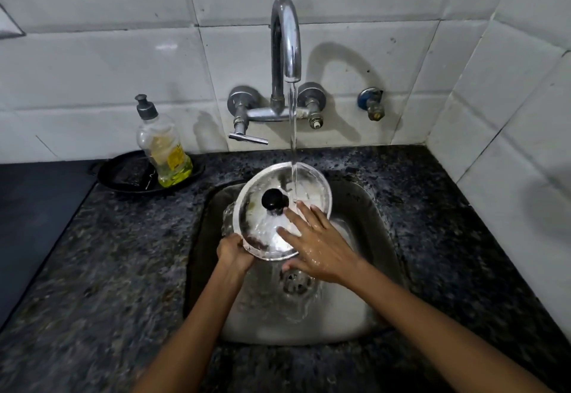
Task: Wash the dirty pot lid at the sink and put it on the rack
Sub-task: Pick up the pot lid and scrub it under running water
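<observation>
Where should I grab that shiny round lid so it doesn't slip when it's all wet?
Probably the black round knob in the middle of the round steel pot lid, coming from the near side it faces. It sticks out, so fingers can wrap it. The wet rim is thin; the left hand pinches it at the lower edge.

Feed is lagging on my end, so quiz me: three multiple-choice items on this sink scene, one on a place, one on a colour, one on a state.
1. Where is the soap bottle?
A. In the sink
B. On the counter, left of the faucet
C. On the right counter

2. The pot lid has a knob coloured:
A. Black
B. Red
C. White

3. The faucet is:
A. Off
B. Dripping
C. Running

Answers:
1 B, it stands in a dark dish by the wall.
2 A, the knob is plainly black.
3 C, a steady stream hits the lid.
</observation>
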